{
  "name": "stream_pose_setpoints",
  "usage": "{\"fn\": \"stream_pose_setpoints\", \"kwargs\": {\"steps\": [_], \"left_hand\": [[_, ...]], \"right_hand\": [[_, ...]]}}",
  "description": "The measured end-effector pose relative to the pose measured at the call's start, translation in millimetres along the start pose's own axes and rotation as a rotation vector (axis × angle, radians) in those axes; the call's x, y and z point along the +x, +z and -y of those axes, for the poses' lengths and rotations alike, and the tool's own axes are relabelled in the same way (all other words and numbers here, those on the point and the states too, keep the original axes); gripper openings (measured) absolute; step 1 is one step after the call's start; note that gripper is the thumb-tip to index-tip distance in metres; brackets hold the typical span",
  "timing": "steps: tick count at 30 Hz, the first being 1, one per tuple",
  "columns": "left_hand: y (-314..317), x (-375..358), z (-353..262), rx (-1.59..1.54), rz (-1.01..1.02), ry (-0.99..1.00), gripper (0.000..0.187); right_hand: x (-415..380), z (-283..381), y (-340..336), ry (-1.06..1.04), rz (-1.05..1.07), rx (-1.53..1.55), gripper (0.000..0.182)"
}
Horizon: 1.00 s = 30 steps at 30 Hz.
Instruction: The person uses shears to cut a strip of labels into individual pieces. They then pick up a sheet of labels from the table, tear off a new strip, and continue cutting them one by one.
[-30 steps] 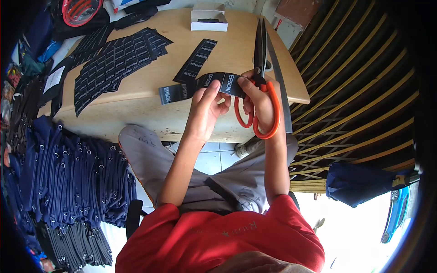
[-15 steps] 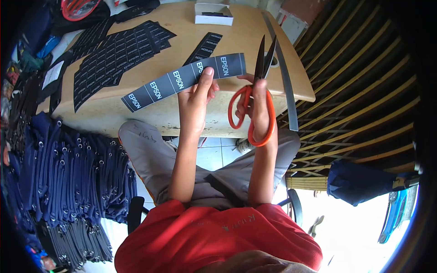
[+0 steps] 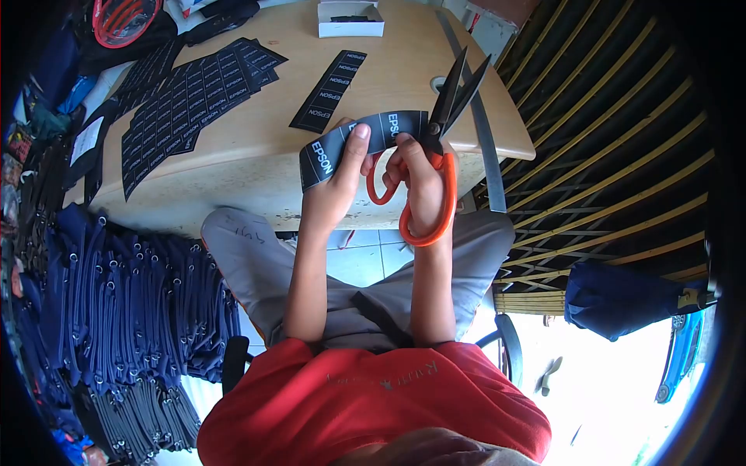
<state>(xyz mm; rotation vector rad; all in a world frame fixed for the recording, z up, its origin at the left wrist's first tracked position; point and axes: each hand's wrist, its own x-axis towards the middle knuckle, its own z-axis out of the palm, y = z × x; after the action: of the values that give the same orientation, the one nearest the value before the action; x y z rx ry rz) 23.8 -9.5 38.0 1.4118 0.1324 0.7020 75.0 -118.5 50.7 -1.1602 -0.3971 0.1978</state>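
I see way over desk [image 3: 270, 114] between label sheets [image 3: 183, 109] at left and loose strip [image 3: 330, 92]. Box [image 3: 351, 29] bars far side; spread scissors [image 3: 435, 130], long ruler [image 3: 486, 140] obstruct right.

On the left of the tabletop [image 3: 404, 78] we have the overlapping label sheets [image 3: 183, 97]; to their right, nearer the middle, lies a loose strip [image 3: 326, 97]. Behind it, by the far edge, sits a box [image 3: 350, 29] with small pieces [image 3: 350, 19] in it. The ruler [image 3: 486, 147] runs beside the right edge, one end jutting past the near edge. At the near edge, before the loose strip, we have the held strip [image 3: 322, 159] in our left hand [image 3: 334, 194] and, to its right, the scissors [image 3: 436, 130] in our right hand [image 3: 424, 186].
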Motion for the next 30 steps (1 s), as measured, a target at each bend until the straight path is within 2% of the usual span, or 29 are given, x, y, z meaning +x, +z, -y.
{"fn": "stream_pose_setpoints", "kwargs": {"steps": [4,5,6,7,9,11,13,16,19,20,25,27,28,30], "left_hand": [[-6.6,-0.2,-9.0,0.158,-0.065,0.058,0.032],[-10.5,-0.1,-11.5,0.213,-0.107,0.1,0.033],[-13.6,0.0,-14.5,0.222,-0.162,0.101,0.034],[-19.2,0.7,-15.8,0.232,-0.185,0.104,0.034],[-33.3,1.6,-18.4,0.261,-0.233,0.122,0.033],[-41.6,-1.1,-28.0,0.248,-0.262,0.166,0.031],[-48.4,-5.5,-34.7,0.27,-0.316,0.122,0.031],[-51.2,-8.8,-39.7,0.279,-0.285,0.119,0.03],[-54.8,-9.9,-39.2,0.343,-0.17,0.149,0.029],[-52.8,-10.4,-39.2,0.337,-0.159,0.146,0.029],[-44.1,-15.9,-43.2,0.229,-0.108,0.148,0.032],[-40.4,-17.7,-42.7,0.024,-0.093,0.116,0.024],[-38.6,-19.6,-44.9,0.017,-0.087,0.112,0.024],[-36.1,-22.5,-50.9,-0.013,-0.13,0.098,0.03]], "right_hand": [[-4.8,-5.0,-0.2,-0.008,0.03,-0.065,0.025],[-6.7,-5.9,2.7,-0.012,0.043,-0.072,0.031],[-10.5,-5.0,9.8,-0.045,0.036,0.006,0.044],[-11.9,-12.6,8.5,-0.064,0.128,0.056,0.053],[-21.2,-23.2,7.2,-0.152,0.265,-0.124,0.062],[-33.4,-34.3,11.0,-0.143,0.36,-0.186,0.072],[-43.6,-43.0,10.3,-0.018,0.488,-0.166,0.071],[-52.8,-46.3,13.4,-0.018,0.613,-0.28,0.071],[-59.4,-33.0,17.3,-0.009,0.65,-0.252,0.071],[-59.3,-34.0,16.8,-0.07,0.621,-0.267,0.071],[-61.3,-17.8,13.4,-0.067,0.612,-0.287,0.07],[-62.5,-14.3,12.3,-0.068,0.598,-0.286,0.069],[-63.2,-13.3,11.9,-0.071,0.603,-0.288,0.069],[-64.3,-12.6,11.4,-0.076,0.608,-0.294,0.068]]}}
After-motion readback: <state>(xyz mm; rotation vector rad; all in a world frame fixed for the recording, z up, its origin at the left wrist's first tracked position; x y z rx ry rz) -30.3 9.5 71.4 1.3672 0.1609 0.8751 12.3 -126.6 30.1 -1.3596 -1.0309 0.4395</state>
